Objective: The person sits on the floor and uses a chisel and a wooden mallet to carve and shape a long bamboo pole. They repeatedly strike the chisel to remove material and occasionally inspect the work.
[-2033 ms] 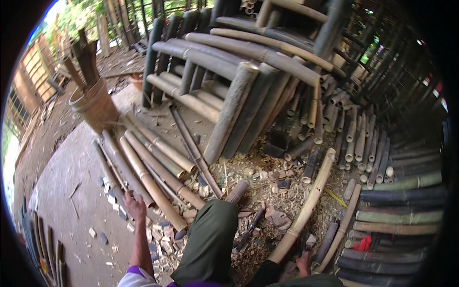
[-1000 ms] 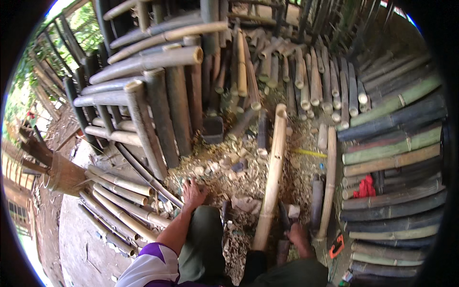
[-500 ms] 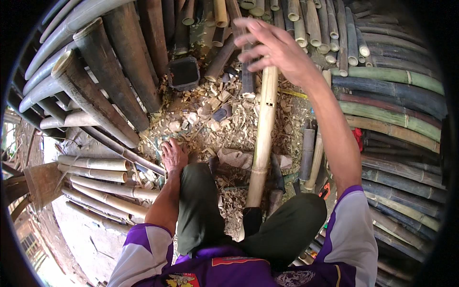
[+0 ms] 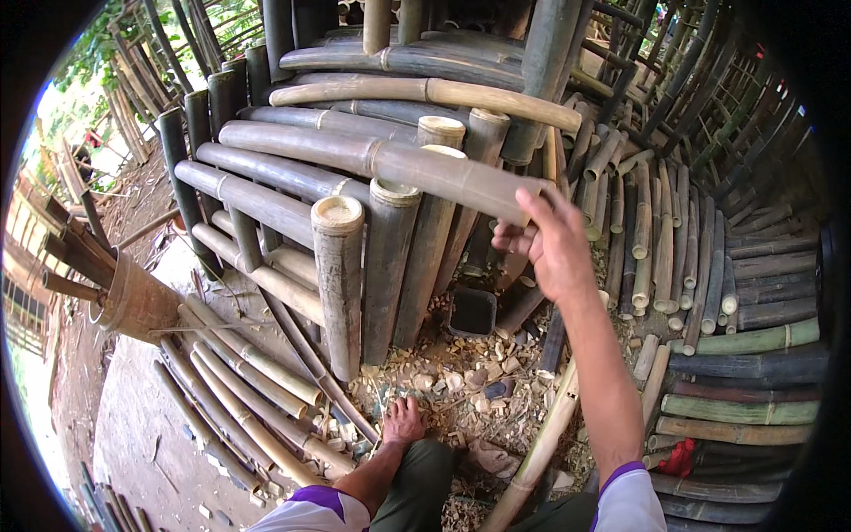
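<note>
Bamboo pole (image 4: 377, 158): lying across rack (image 4: 244, 201), right end projecting past upright posts (image 4: 390, 266) | Left hand (image 4: 403, 421): unclosed, beside knee (image 4: 417, 483) | Right hand (image 4: 554, 248): gripping pole's right end, thumb above; level, steady handling advised | Chip-strewn ground (image 4: 443, 381): likely best room; bamboo stack (image 4: 745, 407), far right, limits swing

The right hand (image 4: 565, 253) is now up at the end of the fat grey pole (image 4: 461, 182), not low by the ground as in the two oldest pictures, nor over the pale pole (image 4: 541, 443) as half a second ago. How hard it grips is hard to tell. The left hand (image 4: 403, 421) is by the left knee (image 4: 425, 470), away from the thin poles (image 4: 244, 403) it is near two seconds back. The view tips up from half a second ago, and more of the rack (image 4: 244, 206) shows.
</note>
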A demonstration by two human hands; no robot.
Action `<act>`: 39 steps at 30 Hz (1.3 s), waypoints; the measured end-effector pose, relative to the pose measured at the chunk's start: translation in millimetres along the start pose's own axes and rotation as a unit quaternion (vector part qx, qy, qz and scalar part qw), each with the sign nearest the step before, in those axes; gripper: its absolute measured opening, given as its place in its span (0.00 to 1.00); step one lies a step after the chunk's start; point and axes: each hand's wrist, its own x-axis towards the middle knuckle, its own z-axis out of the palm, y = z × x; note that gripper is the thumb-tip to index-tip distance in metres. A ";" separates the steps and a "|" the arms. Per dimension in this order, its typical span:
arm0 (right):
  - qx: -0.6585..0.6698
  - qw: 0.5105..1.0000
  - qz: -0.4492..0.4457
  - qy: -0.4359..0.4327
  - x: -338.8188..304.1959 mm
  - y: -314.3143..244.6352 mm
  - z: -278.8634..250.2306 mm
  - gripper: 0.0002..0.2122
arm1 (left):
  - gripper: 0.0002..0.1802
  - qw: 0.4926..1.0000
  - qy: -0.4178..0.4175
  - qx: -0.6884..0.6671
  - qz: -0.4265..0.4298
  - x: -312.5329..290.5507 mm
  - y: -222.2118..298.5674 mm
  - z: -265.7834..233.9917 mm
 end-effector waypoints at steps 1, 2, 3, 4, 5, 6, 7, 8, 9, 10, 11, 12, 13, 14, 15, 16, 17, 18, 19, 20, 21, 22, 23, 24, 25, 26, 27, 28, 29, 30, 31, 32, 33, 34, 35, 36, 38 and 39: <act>-0.028 0.999 -0.038 -0.005 12.6 -9.7 1.8 0.30 | 0.29 1.000 0.003 0.003 0.007 2.9 1.1 4.3; -0.039 0.996 -0.076 0.006 23.3 -22.8 8.0 0.28 | 0.28 1.000 0.006 0.008 0.005 2.8 -3.1 9.2; -0.053 0.992 -0.116 0.020 30.1 -45.7 14.1 0.25 | 0.28 1.000 0.009 0.012 0.006 0.0 -3.6 11.7; -0.088 0.987 -0.130 0.023 36.8 -67.7 15.3 0.25 | 0.28 1.000 -0.013 -0.003 0.004 -0.8 4.1 1.7; -0.122 0.982 -0.143 0.025 44.4 -80.5 16.2 0.26 | 0.28 1.000 -0.019 0.000 0.001 -2.4 3.3 1.8; -0.131 0.983 -0.130 0.002 49.8 -89.4 14.7 0.25 | 0.28 1.000 -0.019 0.001 0.002 -0.6 5.1 -0.3; -0.140 0.983 -0.118 -0.019 53.7 -97.0 11.3 0.25 | 0.28 1.000 -0.019 0.002 0.004 0.6 6.8 -1.4; -0.149 0.982 -0.106 -0.040 54.6 -102.3 8.2 0.24 | 0.29 1.000 -0.020 0.006 0.004 -0.1 5.3 1.7; -0.159 0.984 -0.067 -0.042 53.3 -96.8 6.0 0.25 | 0.30 1.000 -0.018 0.001 0.003 0.5 5.1 1.8; -0.167 0.984 -0.029 -0.046 48.6 -79.9 3.4 0.25 | 0.30 1.000 -0.015 -0.004 -0.001 0.0 3.8 1.0; -0.174 0.984 0.009 -0.049 43.9 -61.5 0.1 0.25 | 0.31 1.000 -0.012 -0.007 -0.005 -1.1 1.1 1.2; -0.152 0.986 0.037 -0.064 38.5 -48.4 -5.7 0.25 | 0.32 1.000 -0.002 0.008 0.000 0.8 -0.1 7.6; -0.129 0.986 0.068 -0.081 33.9 -37.2 -11.3 0.25 | 0.32 1.000 0.001 0.008 0.006 2.3 1.8 6.3; -0.141 0.982 0.061 -0.107 31.2 -32.9 -17.9 0.28 | 0.32 1.000 0.005 0.009 0.010 3.0 3.2 4.6; -0.168 0.981 0.044 -0.088 31.7 -31.6 -18.0 0.29 | 0.32 1.000 0.002 0.012 0.009 -3.0 1.5 3.2; -0.195 0.978 0.028 -0.070 34.2 -32.0 -17.1 0.30 | 0.31 1.000 -0.007 0.009 0.009 -4.0 -0.4 1.2; -0.220 0.974 0.012 -0.052 38.2 -33.1 -15.1 0.31 | 0.31 1.000 -0.007 0.013 0.001 -5.9 -2.7 -1.2; -0.310 0.951 0.002 -0.004 44.0 -46.5 -12.3 0.32 | 0.31 1.000 -0.006 0.016 -0.003 -5.8 -1.3 -4.0; -0.428 0.897 -0.097 0.058 69.3 -42.4 -38.8 0.28 | 0.31 1.000 -0.006 0.017 0.004 -4.3 5.2 -4.5; -0.534 0.809 -0.213 0.125 88.3 -47.5 -55.8 0.26 | 0.30 1.000 0.003 0.013 0.008 -3.7 8.8 -4.0; -0.583 0.739 -0.275 0.196 103.2 -49.1 -70.2 0.25 | 0.30 1.000 -0.003 0.010 0.009 -2.6 9.3 -4.4; -0.602 0.716 -0.278 0.217 117.6 -51.9 -87.1 0.28 | 0.30 1.000 -0.010 0.006 0.008 -2.2 9.8 -5.2; -0.612 0.703 -0.273 0.239 131.1 -53.0 -107.6 0.32 | 0.30 1.000 -0.019 0.002 0.010 -1.8 12.7 -5.0; -0.593 0.738 -0.216 0.238 136.9 -53.5 -114.4 0.34 | 0.30 1.000 -0.012 0.001 0.007 -4.2 10.6 -5.6; -0.573 0.768 -0.162 0.238 139.2 -57.0 -123.3 0.36 | 0.30 1.000 -0.013 0.003 0.006 -4.1 12.2 -7.7; -0.523 0.834 -0.117 0.134 136.8 -59.0 -134.4 0.36 | 0.30 1.000 -0.014 0.004 0.006 -4.0 14.7 -9.7; -0.486 0.871 -0.051 -0.037 128.1 -64.0 -132.9 0.34 | 0.29 1.000 -0.011 0.007 0.001 -4.6 12.4 -12.0; -0.451 0.892 -0.011 -0.033 119.6 -60.0 -127.5 0.31 | 0.30 1.000 -0.006 0.008 0.000 -5.8 9.6 -9.3; -0.414 0.910 0.029 -0.028 112.7 -54.7 -120.2 0.29 | 0.30 1.000 -0.007 0.010 -0.001 -6.0 8.1 -9.0; -0.321 0.946 0.023 -0.024 108.1 -53.8 -122.1 0.29 | 0.30 1.000 -0.006 0.012 0.004 -2.1 9.2 -11.0; -0.226 0.974 0.016 -0.021 103.6 -52.3 -123.4 0.28 | 0.30 1.000 -0.006 0.013 0.008 -0.4 11.0 -12.5; -0.129 0.992 0.007 -0.018 100.3 -52.7 -124.5 0.28 | 0.29 1.000 0.012 0.024 0.014 -6.0 14.4 -12.7; -0.136 0.990 -0.004 -0.024 98.8 -53.4 -121.7 0.31 | 0.29 1.000 0.015 0.022 0.018 -7.2 14.9 -11.9; -0.144 0.989 -0.015 -0.031 99.2 -54.4 -117.5 0.34 | 0.29 0.999 0.017 0.019 0.021 -6.7 15.3 -11.5; -0.152 0.987 -0.026 -0.038 99.5 -53.9 -112.4 0.37 | 0.29 0.999 0.020 0.015 0.024 -5.8 15.6 -11.3; -0.267 0.962 -0.024 -0.040 99.3 -49.9 -91.8 0.40 | 0.29 0.999 0.030 0.018 0.013 -7.7 10.6 -12.3; -0.627 0.769 -0.112 0.046 98.9 -41.2 -62.2 0.43 | 0.29 1.000 0.008 0.011 0.006 -6.2 12.9 -15.2; -0.765 0.620 -0.153 0.083 100.3 -36.5 -51.8 0.44 | 0.29 1.000 -0.001 0.008 -0.002 -7.1 10.6 -17.0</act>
